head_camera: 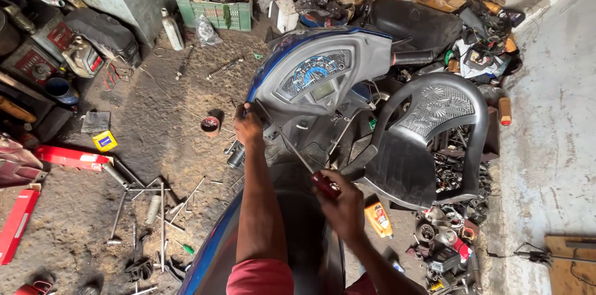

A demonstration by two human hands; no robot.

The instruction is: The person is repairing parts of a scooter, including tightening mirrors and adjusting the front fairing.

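Slippage is looking like the main hazard here. The right hand, low and right of centre in the frame, is gripping the red handle of a long screwdriver, whose thin shaft is running up and left toward the underside of the scooter's grey handlebar cover. The left hand, left of centre, is closing around the handlebar grip just below the cover's blue edge. If the tip is sitting badly in its fastener, a hard push could be sending it skidding into the plastic panel, the instrument dial, or toward the left hand's fingers, which are lying close to the shaft's far end. The long shaft could also be flexing under side load.

The screwdriver tip itself is hidden behind the left hand and the cover, so what it is engaging cannot be told. The black plastic chair at the right is masking the scooter's far side. The tools scattered on the dirt floor at lower left are too small to identify singly, and the scooter's body is cut off at the bottom edge.
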